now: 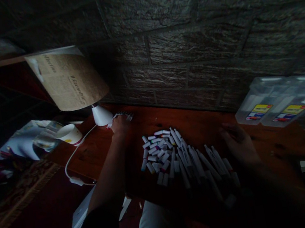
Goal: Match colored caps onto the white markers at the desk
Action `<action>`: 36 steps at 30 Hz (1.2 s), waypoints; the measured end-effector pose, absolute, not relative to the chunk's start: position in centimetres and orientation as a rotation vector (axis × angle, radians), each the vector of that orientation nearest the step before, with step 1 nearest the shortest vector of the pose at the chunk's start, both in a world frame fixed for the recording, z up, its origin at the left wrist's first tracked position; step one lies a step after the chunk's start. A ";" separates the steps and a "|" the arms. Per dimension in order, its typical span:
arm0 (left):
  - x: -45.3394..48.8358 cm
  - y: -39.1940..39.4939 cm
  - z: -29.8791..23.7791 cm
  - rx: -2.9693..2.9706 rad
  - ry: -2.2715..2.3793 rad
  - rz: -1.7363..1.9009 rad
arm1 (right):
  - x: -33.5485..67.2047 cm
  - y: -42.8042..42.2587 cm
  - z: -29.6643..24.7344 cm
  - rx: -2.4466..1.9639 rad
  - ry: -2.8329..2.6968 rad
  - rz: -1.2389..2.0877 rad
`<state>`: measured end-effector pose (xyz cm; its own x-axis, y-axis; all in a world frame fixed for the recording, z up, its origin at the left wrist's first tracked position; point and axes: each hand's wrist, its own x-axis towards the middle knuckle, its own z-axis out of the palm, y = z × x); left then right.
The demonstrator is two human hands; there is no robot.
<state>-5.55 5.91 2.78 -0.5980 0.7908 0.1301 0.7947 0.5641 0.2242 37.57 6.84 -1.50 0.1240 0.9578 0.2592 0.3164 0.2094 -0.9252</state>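
My left hand (120, 124) reaches to the back of the wooden table, beside the lamp base. Its fingers are bent over a small group of markers (125, 114), whose ends show past the hand; the fingertips are hidden. To the right of the pile, my right hand (239, 140) hovers with loosely curled fingers a little apart, and nothing shows in it. Between the hands lie many white markers (196, 161), spread side by side. Left of them is a heap of short white marker caps (159, 152) with coloured ends. The light is dim.
A lamp (71, 79) with a printed shade stands at the back left, its white cord (68, 162) hanging off the edge. Near it is a white cup-like roll (70, 134). Two clear plastic cases (286, 100) stand at right against the stone wall (172, 43).
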 end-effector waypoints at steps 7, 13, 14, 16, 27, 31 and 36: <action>-5.5 5.8 3.0 -1.398 -2.755 -0.385 | 37.4 6.6 -1.2 -1.311 -1.383 0.779; -5.0 5.5 3.4 -1.363 -2.790 -0.395 | 37.5 6.8 -1.4 -1.295 -1.378 0.808; -5.0 5.5 3.5 -1.356 -2.794 -0.394 | 37.5 6.8 -1.5 -1.292 -1.384 0.803; -4.8 5.5 3.6 -1.347 -2.804 -0.378 | 37.5 6.8 -1.5 -1.293 -1.393 0.788; -4.6 5.5 3.9 -1.324 -2.849 -0.413 | 37.3 6.6 -1.2 -1.305 -1.381 0.796; -4.6 5.5 3.9 -1.330 -2.839 -0.418 | 37.4 6.6 -1.3 -1.293 -1.410 0.796; -4.6 5.4 4.0 -1.362 -2.799 -0.443 | 37.4 6.6 -1.1 -1.307 -1.414 0.797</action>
